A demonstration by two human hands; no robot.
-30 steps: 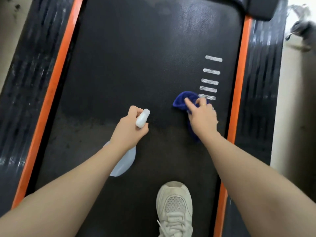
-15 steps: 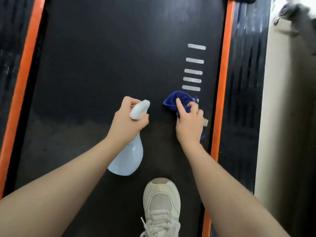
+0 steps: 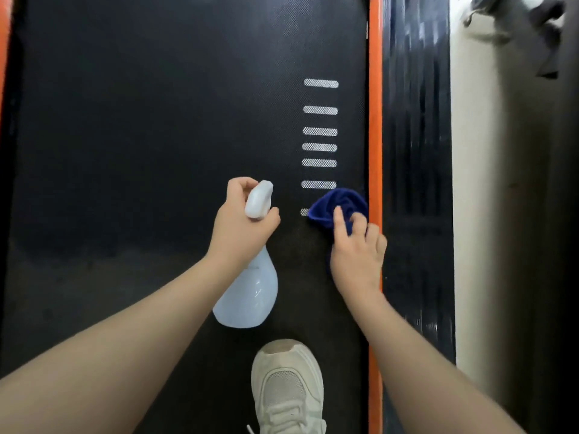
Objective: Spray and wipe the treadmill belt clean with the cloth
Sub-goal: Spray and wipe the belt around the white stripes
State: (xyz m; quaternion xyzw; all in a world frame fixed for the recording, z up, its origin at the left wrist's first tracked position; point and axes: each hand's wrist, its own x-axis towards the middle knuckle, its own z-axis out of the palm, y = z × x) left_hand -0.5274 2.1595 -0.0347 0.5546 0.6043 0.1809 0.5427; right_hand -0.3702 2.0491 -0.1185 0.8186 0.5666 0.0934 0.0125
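The black treadmill belt (image 3: pixel 156 136) fills most of the view, with white dash marks along its right side. My left hand (image 3: pixel 239 228) grips the neck of a pale blue spray bottle (image 3: pixel 250 292) with a white nozzle, held above the belt's middle. My right hand (image 3: pixel 357 255) presses a bunched blue cloth (image 3: pixel 340 203) onto the belt beside the right orange strip. Its fingers curl over the cloth's near part, and the index finger lies on top.
An orange strip (image 3: pixel 375 120) and a black side rail (image 3: pixel 416 151) border the belt on the right. A white sneaker (image 3: pixel 286 386) stands on the belt near the bottom. Pale floor (image 3: pixel 476 183) lies beyond the rail.
The cloth and my right hand have slid right along the belt, up to the orange strip. More white dash marks now show. The bottle stays in my left hand.
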